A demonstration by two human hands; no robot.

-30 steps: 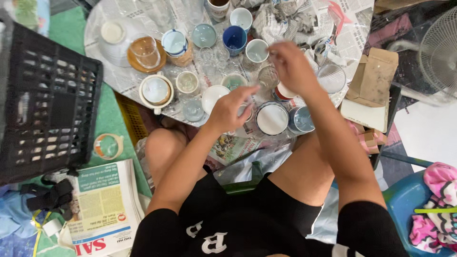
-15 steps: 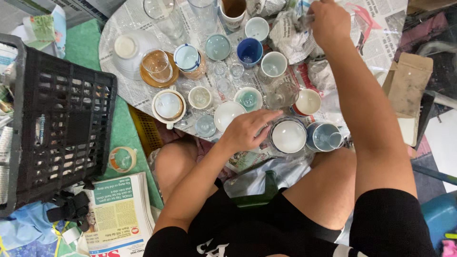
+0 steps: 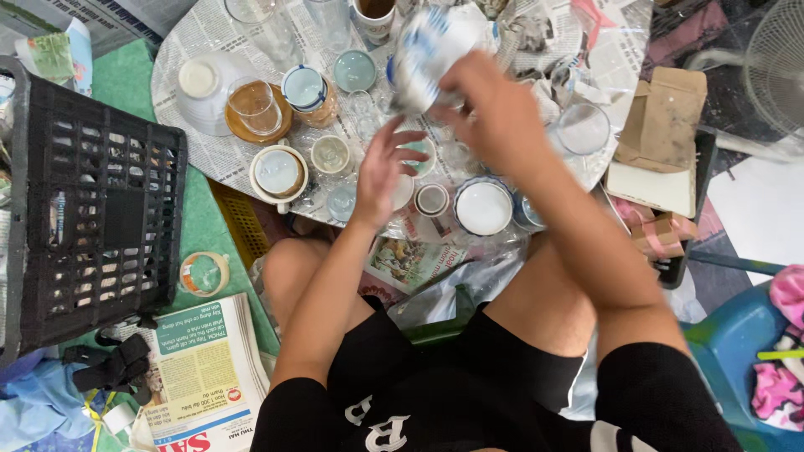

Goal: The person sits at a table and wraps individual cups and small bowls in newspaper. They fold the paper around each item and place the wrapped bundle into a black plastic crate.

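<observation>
Right hand (image 3: 494,113) now back over the bench (image 3: 193,42), fingers closed round a blurred blue-and-white cup (image 3: 427,46) lifted above the crockery (half a second ago it reached far back). Left hand (image 3: 385,167) has risen off the white bowl (image 3: 483,208), fingers spread, holding nothing.

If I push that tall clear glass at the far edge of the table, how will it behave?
The tall clear glass looks narrow for its height, so it probably tips easily. It is likely fragile and smooth to grip. The newspaper-covered table may drag under it.
</observation>
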